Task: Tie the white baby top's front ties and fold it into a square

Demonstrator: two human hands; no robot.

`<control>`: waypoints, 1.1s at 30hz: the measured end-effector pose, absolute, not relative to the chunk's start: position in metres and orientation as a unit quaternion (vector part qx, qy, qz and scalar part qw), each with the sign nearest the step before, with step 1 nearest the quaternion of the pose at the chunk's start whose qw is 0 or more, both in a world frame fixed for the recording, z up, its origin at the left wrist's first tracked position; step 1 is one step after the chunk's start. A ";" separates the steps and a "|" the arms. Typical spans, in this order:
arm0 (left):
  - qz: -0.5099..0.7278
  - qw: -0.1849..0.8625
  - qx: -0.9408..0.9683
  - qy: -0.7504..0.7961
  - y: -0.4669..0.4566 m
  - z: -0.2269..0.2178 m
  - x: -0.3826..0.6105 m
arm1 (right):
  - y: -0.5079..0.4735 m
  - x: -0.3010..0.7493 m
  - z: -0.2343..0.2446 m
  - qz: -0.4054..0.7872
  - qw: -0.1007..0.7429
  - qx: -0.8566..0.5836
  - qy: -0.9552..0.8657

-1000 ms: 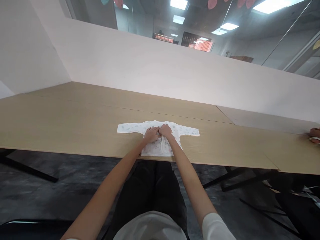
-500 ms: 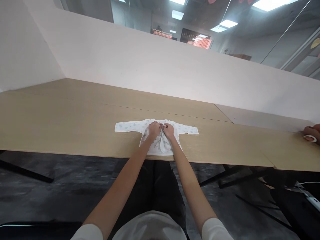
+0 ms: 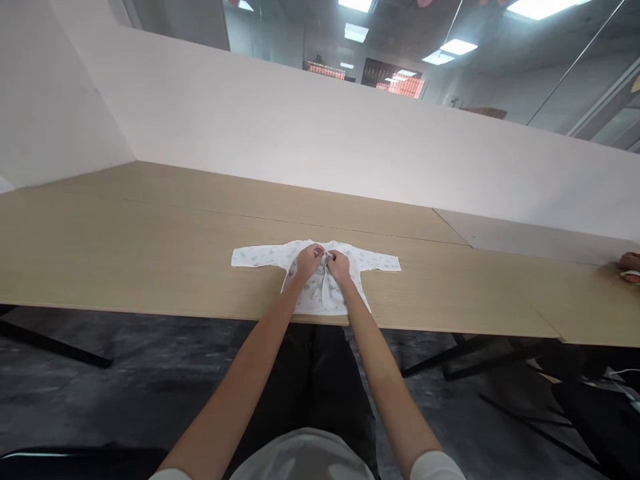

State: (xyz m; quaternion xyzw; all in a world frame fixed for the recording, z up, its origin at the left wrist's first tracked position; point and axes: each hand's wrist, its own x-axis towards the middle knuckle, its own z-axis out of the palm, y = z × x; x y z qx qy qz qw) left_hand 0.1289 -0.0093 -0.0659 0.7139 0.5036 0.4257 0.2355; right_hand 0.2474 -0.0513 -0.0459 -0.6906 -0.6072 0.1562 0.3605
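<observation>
A small white baby shirt [image 3: 313,297] with a faint print lies on the table near its front edge, sleeves spread out to both sides. My left hand [image 3: 309,259] pinches the front opening just below the neckline. Close beside it, my right hand [image 3: 339,265] grips the other edge of the opening. Both sets of fingers are closed on the cloth and nearly meet. Whether a snap or a tie sits between the fingertips is too small to tell. Below the hands, the front edge hangs slightly apart in a curved fold.
The long wooden table [image 3: 150,253] runs across the view against a white wall [image 3: 300,127] with glass above. At the far right edge sits a brownish object [image 3: 630,261], partly cut off. A black chair [image 3: 595,413] stands below right, and table legs [image 3: 55,343] show underneath.
My left fingers have lifted and turned slightly at the neckline, while my right hand stays at the opening. The view has shifted a little; the shirt lies as before.
</observation>
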 end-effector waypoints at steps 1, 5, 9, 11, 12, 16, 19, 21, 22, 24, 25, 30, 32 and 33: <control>0.434 0.243 0.712 0.496 -0.009 -0.067 0.128 | -0.051 0.247 -0.046 0.157 0.362 -0.690 -0.607; 0.452 0.257 0.705 0.483 -0.009 -0.067 0.128 | -0.050 0.248 -0.047 0.168 0.371 -0.683 -0.606; 0.454 0.267 0.703 0.478 -0.011 -0.064 0.127 | -0.050 0.248 -0.049 0.181 0.398 -0.666 -0.604; 0.462 0.267 0.707 0.465 -0.013 -0.063 0.125 | -0.050 0.248 -0.050 0.193 0.420 -0.648 -0.606; 0.466 0.266 0.709 0.458 -0.013 -0.063 0.125 | -0.051 0.248 -0.051 0.199 0.431 -0.638 -0.606; 0.479 0.286 0.708 0.432 -0.013 -0.064 0.123 | -0.050 0.250 -0.051 0.218 0.451 -0.630 -0.593; 0.502 0.307 0.702 0.402 -0.011 -0.066 0.123 | -0.048 0.250 -0.051 0.218 0.448 -0.638 -0.587; 0.520 0.316 0.689 0.393 -0.011 -0.067 0.124 | -0.047 0.250 -0.052 0.212 0.451 -0.641 -0.584; 0.529 0.322 0.679 0.394 -0.011 -0.067 0.124 | -0.047 0.250 -0.053 0.209 0.454 -0.641 -0.583; 0.545 0.335 0.659 0.396 -0.011 -0.067 0.125 | -0.046 0.250 -0.054 0.208 0.458 -0.641 -0.580; 0.550 0.343 0.651 0.395 -0.011 -0.068 0.126 | -0.045 0.249 -0.055 0.207 0.459 -0.642 -0.578; 0.556 0.345 0.649 0.388 -0.009 -0.070 0.127 | -0.045 0.249 -0.055 0.199 0.467 -0.646 -0.570; 0.553 0.327 0.651 0.405 -0.007 -0.072 0.127 | -0.045 0.249 -0.055 0.202 0.468 -0.646 -0.567; 0.550 0.320 0.651 0.414 -0.007 -0.073 0.127 | -0.046 0.249 -0.054 0.205 0.469 -0.646 -0.566</control>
